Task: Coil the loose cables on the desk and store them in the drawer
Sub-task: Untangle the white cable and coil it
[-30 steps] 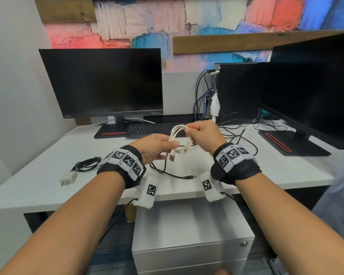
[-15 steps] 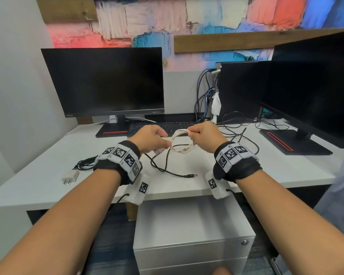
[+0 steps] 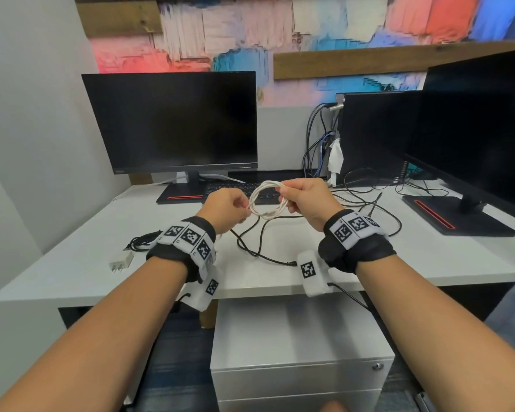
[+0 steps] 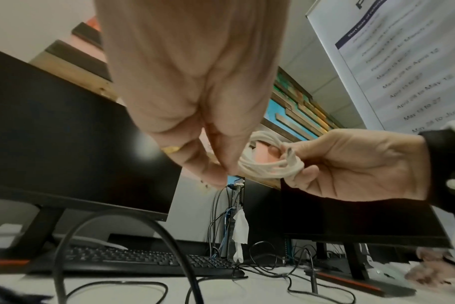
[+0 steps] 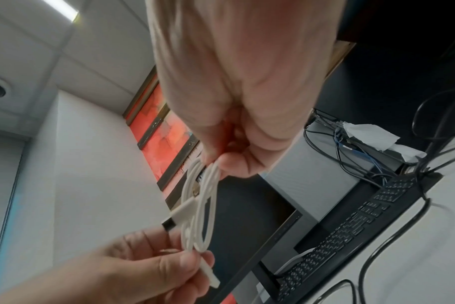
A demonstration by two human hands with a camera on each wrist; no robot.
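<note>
Two hands hold a coiled white cable [image 3: 266, 200] in the air above a white counter [image 3: 72, 263], in front of a keyboard [image 3: 235, 188]. The right hand [image 3: 305, 200] has its fingers curled around one side of the coil; the left hand [image 3: 228, 208] pinches the opposite side between thumb and fingertips. In the right wrist view one white plug sticks out past the left hand's fingertips [image 5: 190, 261] and a second, dark-tipped plug [image 5: 178, 216] lies against the loops; in the head view both plugs are too small to tell apart.

A black cable [image 3: 268, 233] lies loose on the counter below the hands, one end pointing right near the front edge; its far run passes behind the right wrist and cannot be followed. At the counter's left a bundled black cable [image 3: 143, 240] is partly hidden by the left wristband, just beside a white charger [image 3: 121, 261]. A drawer unit [image 3: 301, 367] stands under the counter, its fronts closed and its lower part cut off by the frame. Two dark monitors [image 3: 173, 120] stand at the back, the right one cropped at the edge. The left wrist view is dim and blurred at close range.
</note>
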